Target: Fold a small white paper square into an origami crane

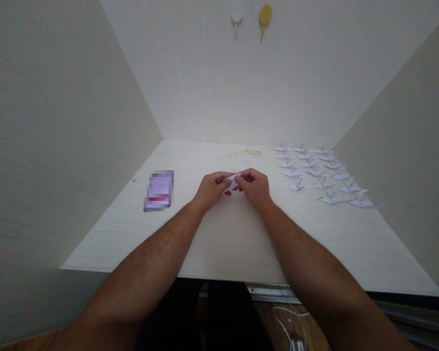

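Between my two hands, just above the middle of the white table, is a small folded piece of white paper [231, 183]. My left hand [215, 187] pinches its left side, thumb on top. On its right side my right hand [253, 183] grips it between thumb and fingers. The fingers cover much of the paper, so its exact folded shape cannot be made out. To the right of my right hand, several white folded paper cranes [316, 173] stand in rows on the table.
A phone-like device [159, 190] with a blurred screen lies at the left. Walls [212, 78] enclose the table [113, 234] at the back and both sides. Two hooks, one white [236, 12] and one gold [265, 15], are on the back wall. A white cable [287, 324] lies on the floor.
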`<action>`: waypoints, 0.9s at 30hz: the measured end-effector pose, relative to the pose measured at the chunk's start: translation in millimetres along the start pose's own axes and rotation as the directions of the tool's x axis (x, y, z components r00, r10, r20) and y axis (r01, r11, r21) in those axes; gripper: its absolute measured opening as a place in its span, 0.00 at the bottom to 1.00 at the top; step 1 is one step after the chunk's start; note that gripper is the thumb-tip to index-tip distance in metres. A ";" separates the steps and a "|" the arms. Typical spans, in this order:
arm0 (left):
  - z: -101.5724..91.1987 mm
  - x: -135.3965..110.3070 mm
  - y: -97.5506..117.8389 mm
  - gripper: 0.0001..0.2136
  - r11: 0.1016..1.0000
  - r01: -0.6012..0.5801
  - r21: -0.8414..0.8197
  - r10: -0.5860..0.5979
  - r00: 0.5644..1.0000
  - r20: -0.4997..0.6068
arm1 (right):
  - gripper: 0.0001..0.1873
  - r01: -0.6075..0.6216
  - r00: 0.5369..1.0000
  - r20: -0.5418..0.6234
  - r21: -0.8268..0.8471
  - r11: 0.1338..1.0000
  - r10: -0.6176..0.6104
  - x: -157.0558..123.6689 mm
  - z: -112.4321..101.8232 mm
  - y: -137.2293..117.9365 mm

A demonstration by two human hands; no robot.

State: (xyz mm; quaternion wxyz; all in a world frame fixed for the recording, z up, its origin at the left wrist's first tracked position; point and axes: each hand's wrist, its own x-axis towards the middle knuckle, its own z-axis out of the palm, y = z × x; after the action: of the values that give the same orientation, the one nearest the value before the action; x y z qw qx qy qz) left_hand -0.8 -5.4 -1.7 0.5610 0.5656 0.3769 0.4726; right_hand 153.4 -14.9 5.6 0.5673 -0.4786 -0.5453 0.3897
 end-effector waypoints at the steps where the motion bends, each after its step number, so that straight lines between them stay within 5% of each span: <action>1: 0.6 -0.4 0.6 0.18 1.000 0.024 -0.016 -0.024 1.000 0.003 | 0.07 0.015 1.000 -0.014 -0.014 1.000 -0.015 -0.6 0.3 0.2; 11: 4.7 0.6 4.3 0.17 0.961 0.208 -0.180 -0.212 0.977 -0.002 | 0.08 0.093 0.986 -0.125 -0.147 0.985 -0.112 -1.5 1.2 8.0; 27: 2.5 0.8 -0.6 0.13 0.988 0.147 -0.044 -0.149 0.989 -0.027 | 0.11 -0.033 0.999 0.021 0.068 0.997 0.031 0.1 1.4 -2.2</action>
State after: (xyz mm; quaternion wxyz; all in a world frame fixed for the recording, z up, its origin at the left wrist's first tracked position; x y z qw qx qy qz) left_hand 1.9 -5.3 -2.0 0.6004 0.5170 0.4163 0.4460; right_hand 151.8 -15.2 7.7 0.5714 -0.4637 -0.5297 0.4217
